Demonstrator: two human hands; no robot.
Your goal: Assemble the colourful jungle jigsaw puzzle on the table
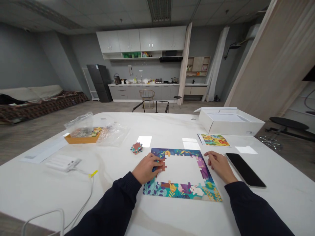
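Your L hand (147, 167) is on the brown pc (164, 166) — can't tell if fingers (156, 163) pinch it; R hand (219, 165) loosely curled, empty, by puzzle (155, 191) — press pc flush.

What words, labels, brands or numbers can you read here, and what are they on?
None can be read.
White box: small mark near a lower corner, too small.
Paper sheet: faint grey patch, too blurred.
White device with a cable: tiny marks, too small.
Fridge: pale sticker near the top, too small.
Puzzle: no readable text.
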